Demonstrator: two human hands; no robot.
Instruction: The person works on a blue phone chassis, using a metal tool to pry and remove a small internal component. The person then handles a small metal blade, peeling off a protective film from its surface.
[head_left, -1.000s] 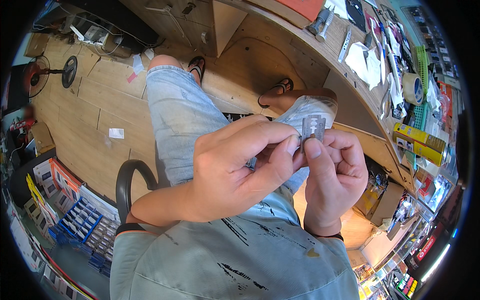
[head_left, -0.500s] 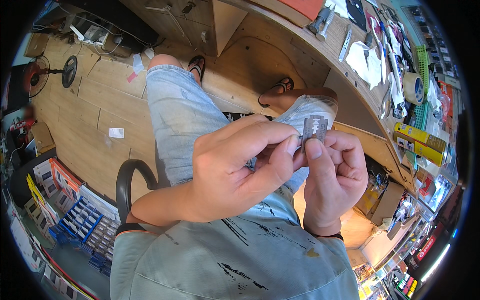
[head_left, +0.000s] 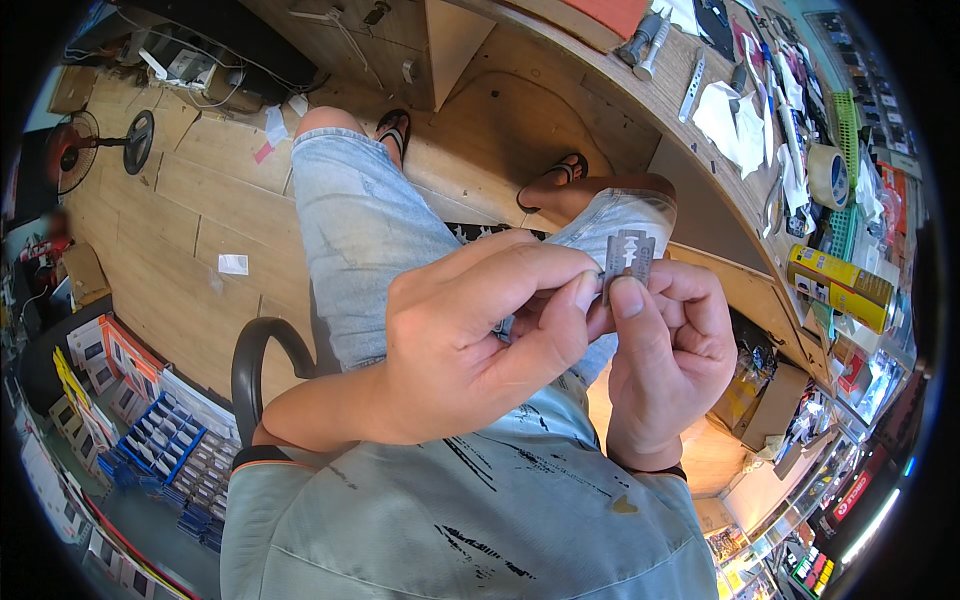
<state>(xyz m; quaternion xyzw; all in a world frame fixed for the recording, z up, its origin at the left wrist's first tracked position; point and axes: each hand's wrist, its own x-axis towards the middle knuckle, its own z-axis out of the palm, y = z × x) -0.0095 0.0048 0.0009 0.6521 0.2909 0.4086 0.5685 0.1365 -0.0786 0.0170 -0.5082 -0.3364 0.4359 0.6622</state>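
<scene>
While your right hand [head_left: 675, 365] clamps a razor blade [head_left: 642, 262], thumb pressed to the lower part of its face, your left hand [head_left: 475, 340] sits just beside it. The left thumb and forefinger tips come close together at the blade's left edge; I cannot tell whether they are clamped on anything. The blade is grey, slotted down the middle, and held above your lap with its upper end showing past your right thumb.

Beneath your hands are your faded denim shorts [head_left: 365, 225], and nearer you is your grey-green shirt [head_left: 400, 510] with black streaks. A black armrest [head_left: 250, 375] curves up beside your left forearm.

Farther out, your sandals [head_left: 397, 135] rest on the wood-look floor [head_left: 140, 235], where a white slip [head_left: 233, 265] lies to the left. The counter [head_left: 610, 95] runs along the upper right, carrying crumpled white tissue [head_left: 725, 130] and a tape roll [head_left: 827, 177]. A yellow can [head_left: 842, 288] is near its right end. Off to your left are a fan [head_left: 78, 150] and a blue divided tray [head_left: 162, 437].
</scene>
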